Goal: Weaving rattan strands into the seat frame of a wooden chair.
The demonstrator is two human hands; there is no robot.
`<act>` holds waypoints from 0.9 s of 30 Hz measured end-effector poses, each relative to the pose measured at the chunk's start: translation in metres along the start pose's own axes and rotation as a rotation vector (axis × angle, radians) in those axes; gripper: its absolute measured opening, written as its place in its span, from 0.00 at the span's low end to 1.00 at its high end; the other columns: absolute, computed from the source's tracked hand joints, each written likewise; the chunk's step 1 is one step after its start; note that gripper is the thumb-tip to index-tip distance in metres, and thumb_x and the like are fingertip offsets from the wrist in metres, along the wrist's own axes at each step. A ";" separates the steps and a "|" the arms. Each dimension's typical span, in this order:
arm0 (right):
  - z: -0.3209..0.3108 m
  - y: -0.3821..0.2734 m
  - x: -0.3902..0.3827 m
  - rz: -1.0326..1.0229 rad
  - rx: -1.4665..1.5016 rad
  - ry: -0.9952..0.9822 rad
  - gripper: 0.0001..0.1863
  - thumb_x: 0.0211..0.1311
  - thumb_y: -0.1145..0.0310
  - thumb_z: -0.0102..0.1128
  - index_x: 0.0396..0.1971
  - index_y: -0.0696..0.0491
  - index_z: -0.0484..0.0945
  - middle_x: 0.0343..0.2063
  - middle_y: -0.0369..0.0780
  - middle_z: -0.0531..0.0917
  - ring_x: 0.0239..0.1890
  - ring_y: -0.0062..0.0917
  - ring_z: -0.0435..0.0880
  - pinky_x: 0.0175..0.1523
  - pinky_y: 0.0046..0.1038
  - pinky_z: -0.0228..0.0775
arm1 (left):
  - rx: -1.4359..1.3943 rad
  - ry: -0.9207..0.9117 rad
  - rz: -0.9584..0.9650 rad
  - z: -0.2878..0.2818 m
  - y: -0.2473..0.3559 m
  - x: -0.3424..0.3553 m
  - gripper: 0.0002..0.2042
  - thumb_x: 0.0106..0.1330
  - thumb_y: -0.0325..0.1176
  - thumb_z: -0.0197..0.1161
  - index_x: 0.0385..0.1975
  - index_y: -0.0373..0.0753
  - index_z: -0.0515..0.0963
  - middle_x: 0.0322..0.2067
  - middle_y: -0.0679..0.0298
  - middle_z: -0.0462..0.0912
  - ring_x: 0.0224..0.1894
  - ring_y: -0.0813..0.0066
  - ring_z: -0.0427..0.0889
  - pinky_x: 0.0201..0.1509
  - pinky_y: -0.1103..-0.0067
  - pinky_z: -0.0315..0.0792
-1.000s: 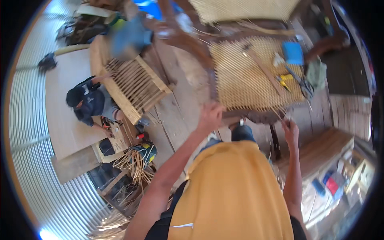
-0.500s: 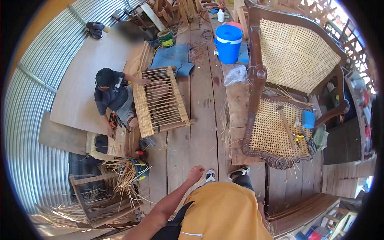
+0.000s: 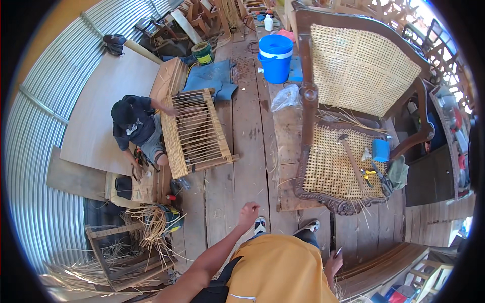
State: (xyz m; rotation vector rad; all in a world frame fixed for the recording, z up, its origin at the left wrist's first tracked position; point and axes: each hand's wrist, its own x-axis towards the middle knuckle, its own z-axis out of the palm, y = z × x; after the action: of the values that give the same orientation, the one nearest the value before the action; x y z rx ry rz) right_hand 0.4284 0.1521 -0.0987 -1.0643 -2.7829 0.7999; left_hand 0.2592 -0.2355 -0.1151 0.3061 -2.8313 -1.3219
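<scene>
My left hand (image 3: pixel 248 214) hangs in front of my body over the plank floor, fingers curled in, with nothing sticking out of them. Low beside my right hip is my right hand (image 3: pixel 332 265), fingers closed; a small dark tip shows above them, too small to name. Neither hand touches the carved wooden armchair (image 3: pixel 306 136) ahead on the right, which has a woven cane seat (image 3: pixel 331 166) and backrest (image 3: pixel 361 65). On the seat lie a hammer (image 3: pixel 352 160), a blue block (image 3: pixel 381 150), a yellow-handled tool (image 3: pixel 369 175) and a grey-green cloth (image 3: pixel 398 172).
At the left, another person (image 3: pixel 132 123) sits by a slatted wooden frame (image 3: pixel 177 136). A blue bucket (image 3: pixel 276 68) and clear plastic bag (image 3: pixel 286 98) stand before the chair. Cane strips (image 3: pixel 151 222) spill at lower left; a wooden bench (image 3: pixel 384 270) is at lower right.
My right hand has come into view beside my hip. My left hand has risen slightly. The room has shifted a little left in the view, and the seated person's head has tipped down.
</scene>
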 end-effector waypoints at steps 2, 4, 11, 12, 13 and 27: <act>-0.029 -0.053 0.038 -0.070 0.185 0.102 0.11 0.64 0.66 0.57 0.29 0.59 0.76 0.19 0.49 0.75 0.19 0.36 0.72 0.28 0.38 0.65 | -0.046 0.051 0.057 0.014 0.034 0.014 0.04 0.61 0.27 0.60 0.33 0.40 0.81 0.32 0.55 0.81 0.37 0.58 0.83 0.41 0.69 0.77; -0.048 -0.087 0.072 -0.076 0.243 0.128 0.12 0.63 0.65 0.59 0.29 0.59 0.76 0.18 0.48 0.74 0.19 0.37 0.70 0.28 0.38 0.64 | -0.101 0.087 0.092 0.027 0.074 0.025 0.04 0.61 0.27 0.60 0.34 0.39 0.81 0.32 0.55 0.82 0.36 0.59 0.83 0.41 0.70 0.77; -0.068 -0.127 0.137 -0.371 0.279 0.025 0.13 0.58 0.69 0.65 0.41 0.55 0.74 0.33 0.48 0.76 0.30 0.41 0.78 0.33 0.39 0.71 | -0.439 0.189 -0.108 0.074 0.159 0.000 0.08 0.66 0.29 0.59 0.42 0.35 0.79 0.30 0.63 0.81 0.32 0.79 0.78 0.38 0.79 0.74; -0.065 -0.127 0.141 -0.442 0.265 0.027 0.17 0.56 0.71 0.66 0.44 0.53 0.73 0.37 0.48 0.76 0.34 0.43 0.80 0.36 0.40 0.73 | -0.432 0.200 -0.113 0.073 0.162 -0.009 0.08 0.66 0.29 0.59 0.42 0.35 0.79 0.30 0.63 0.81 0.32 0.79 0.78 0.38 0.79 0.74; -0.063 -0.120 0.149 -0.464 0.211 0.005 0.19 0.55 0.70 0.66 0.46 0.52 0.71 0.43 0.49 0.74 0.40 0.48 0.79 0.40 0.43 0.74 | -0.505 0.263 -0.141 0.071 0.163 -0.015 0.09 0.67 0.30 0.59 0.42 0.35 0.79 0.29 0.64 0.80 0.31 0.81 0.77 0.37 0.80 0.73; -0.051 -0.095 0.178 -0.460 0.208 -0.216 0.11 0.56 0.68 0.67 0.26 0.57 0.73 0.27 0.47 0.76 0.29 0.46 0.78 0.32 0.43 0.68 | 0.091 -0.070 0.530 0.102 0.229 0.026 0.16 0.58 0.22 0.60 0.47 0.39 0.79 0.41 0.56 0.82 0.45 0.57 0.80 0.51 0.72 0.75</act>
State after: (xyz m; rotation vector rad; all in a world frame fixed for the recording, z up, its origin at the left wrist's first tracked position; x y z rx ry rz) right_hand 0.2472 0.2288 -0.0316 -0.2991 -2.8527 1.1515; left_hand 0.1851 -0.0192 -0.0090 -0.4703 -2.7384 -1.1046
